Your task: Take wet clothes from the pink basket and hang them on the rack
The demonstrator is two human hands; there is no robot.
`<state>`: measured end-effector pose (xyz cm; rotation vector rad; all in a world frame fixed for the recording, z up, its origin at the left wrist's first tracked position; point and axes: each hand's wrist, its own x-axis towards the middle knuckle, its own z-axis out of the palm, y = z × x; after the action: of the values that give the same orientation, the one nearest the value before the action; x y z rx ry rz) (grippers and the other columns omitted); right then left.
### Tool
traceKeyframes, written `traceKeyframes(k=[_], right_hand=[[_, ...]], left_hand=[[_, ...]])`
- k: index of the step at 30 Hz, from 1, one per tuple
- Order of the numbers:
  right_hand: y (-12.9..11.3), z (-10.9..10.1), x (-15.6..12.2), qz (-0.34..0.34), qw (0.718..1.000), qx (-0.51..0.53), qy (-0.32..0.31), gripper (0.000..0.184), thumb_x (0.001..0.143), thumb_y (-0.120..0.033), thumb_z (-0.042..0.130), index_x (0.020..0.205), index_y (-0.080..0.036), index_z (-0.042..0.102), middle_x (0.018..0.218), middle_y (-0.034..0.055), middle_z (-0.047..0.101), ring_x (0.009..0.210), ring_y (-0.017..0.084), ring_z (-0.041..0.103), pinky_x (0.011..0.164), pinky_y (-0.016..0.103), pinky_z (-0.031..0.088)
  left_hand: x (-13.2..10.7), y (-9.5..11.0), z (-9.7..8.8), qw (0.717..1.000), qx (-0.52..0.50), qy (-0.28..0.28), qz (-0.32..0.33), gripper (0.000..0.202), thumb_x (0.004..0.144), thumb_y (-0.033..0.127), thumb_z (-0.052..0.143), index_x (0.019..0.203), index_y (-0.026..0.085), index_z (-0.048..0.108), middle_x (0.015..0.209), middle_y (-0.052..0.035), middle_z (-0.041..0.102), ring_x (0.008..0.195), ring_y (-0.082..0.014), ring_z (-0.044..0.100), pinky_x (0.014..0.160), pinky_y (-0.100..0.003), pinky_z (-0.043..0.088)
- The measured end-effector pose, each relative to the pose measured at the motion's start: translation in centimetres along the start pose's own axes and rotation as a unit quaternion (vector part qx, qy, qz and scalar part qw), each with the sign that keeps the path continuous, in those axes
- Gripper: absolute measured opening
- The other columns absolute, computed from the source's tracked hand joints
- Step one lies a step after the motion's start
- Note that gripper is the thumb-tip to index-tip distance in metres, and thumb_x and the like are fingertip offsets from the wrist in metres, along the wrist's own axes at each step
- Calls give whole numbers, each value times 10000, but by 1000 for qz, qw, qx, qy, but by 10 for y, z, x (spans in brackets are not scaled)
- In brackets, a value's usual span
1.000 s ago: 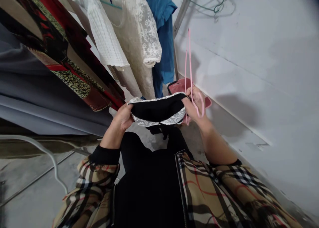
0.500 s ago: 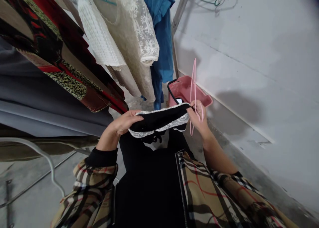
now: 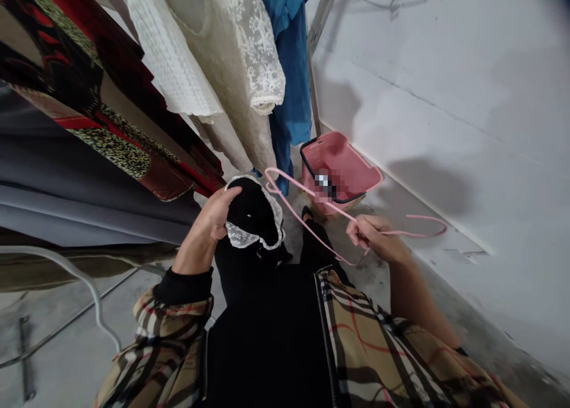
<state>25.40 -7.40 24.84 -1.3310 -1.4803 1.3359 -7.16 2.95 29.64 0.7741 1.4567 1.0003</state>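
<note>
My left hand (image 3: 214, 214) grips a black garment with white lace trim (image 3: 253, 209) by its left edge, thumb over the black cloth. The garment hangs bunched and folded, so its full shape is hidden. To the right, my right hand (image 3: 373, 236) is closed around the neck of a pink clothes hanger (image 3: 307, 189). The hanger lies tilted, its hook pointing right and its far end reaching close to the garment's lace edge. Whether hanger and lace touch, I cannot tell.
A pink basket (image 3: 341, 152) with a dark handle stands on the floor by the white wall (image 3: 445, 99). At left hang a blue garment (image 3: 294, 93), a cream lace top (image 3: 249, 99), a patterned red garment (image 3: 120, 135) and grey cloth (image 3: 89, 212). A curved metal tube (image 3: 84, 283) is lower left.
My right hand has let go of the garment's right end and moved right. The hanger has swung from upright to lying across, toward the garment, which now droops from my left hand.
</note>
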Motion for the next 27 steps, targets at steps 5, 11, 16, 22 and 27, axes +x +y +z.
traceKeyframes(k=[5, 11, 16, 22, 27], right_hand=[[-3, -1, -6, 15, 992, -36, -120, 451, 937, -533, 423, 836, -155, 647, 578, -11, 553, 473, 67, 416, 463, 210, 309], [-7, 21, 13, -22, 989, -76, -129, 433, 968, -488, 380, 878, -157, 643, 611, -19, 563, 542, 78, 472, 558, 214, 366], [-5, 56, 33, -71, 987, -105, -95, 456, 975, -479, 355, 830, -162, 648, 583, -21, 554, 577, 94, 506, 645, 236, 394], [6, 101, 52, -98, 993, 3, -62, 546, 949, -587, 321, 779, -157, 611, 500, -45, 482, 466, 77, 432, 564, 232, 376], [9, 99, 51, -119, 992, 5, -46, 527, 942, -578, 372, 820, -155, 662, 500, -46, 451, 459, 73, 405, 509, 219, 348]], left_hand=[[2, 0, 3, 1000, -10, 4, 10, 265, 601, 338, 691, 792, 180, 599, 582, 23, 606, 493, -148, 590, 482, -252, 490], [5, -7, 3, 994, 53, -8, 94, 288, 628, 350, 679, 854, 189, 603, 635, 37, 600, 546, -128, 571, 529, -232, 462], [-5, -15, 5, 945, 236, -56, 218, 192, 734, 352, 596, 831, 187, 596, 640, 47, 571, 581, -116, 536, 558, -219, 417], [-38, -19, 16, 757, 552, -107, 333, 243, 840, 289, 520, 1041, 199, 623, 768, -15, 691, 683, -188, 634, 622, -274, 413], [-50, -8, 7, 616, 637, -126, 446, 293, 867, 398, 602, 1091, 213, 639, 938, -68, 714, 872, -247, 644, 692, -311, 438]])
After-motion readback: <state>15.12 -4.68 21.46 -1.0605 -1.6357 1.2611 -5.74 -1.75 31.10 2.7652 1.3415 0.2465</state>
